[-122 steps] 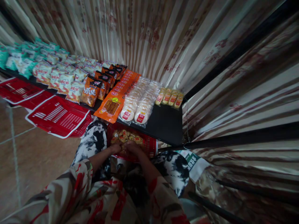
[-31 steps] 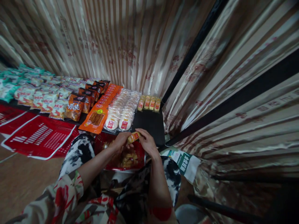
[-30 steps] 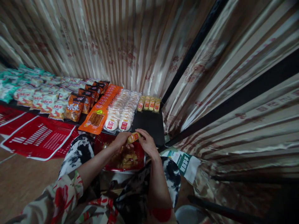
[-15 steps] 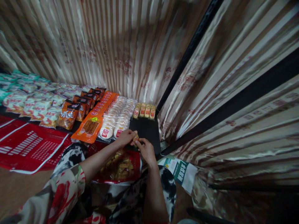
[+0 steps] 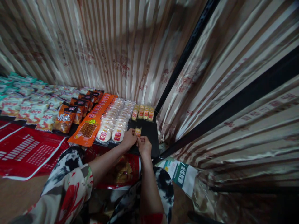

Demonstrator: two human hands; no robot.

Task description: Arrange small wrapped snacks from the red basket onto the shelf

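Observation:
My left hand and my right hand pinch one small yellow snack packet between their fingertips, just above the bare near end of the black shelf. A row of the same yellow packets lies at the back of that shelf end, by the curtain. A red basket holding more yellow packets rests on my lap, below my forearms.
Left along the shelf lie round white rice-cracker packs, a long orange pack, orange bags and white and green bags. Empty red baskets sit on the floor at left. Striped curtains and black poles close in behind and right.
Both hands rose from the basket on my lap with one yellow packet and carried it forward over the shelf's bare end. The view has tilted toward the shelf.

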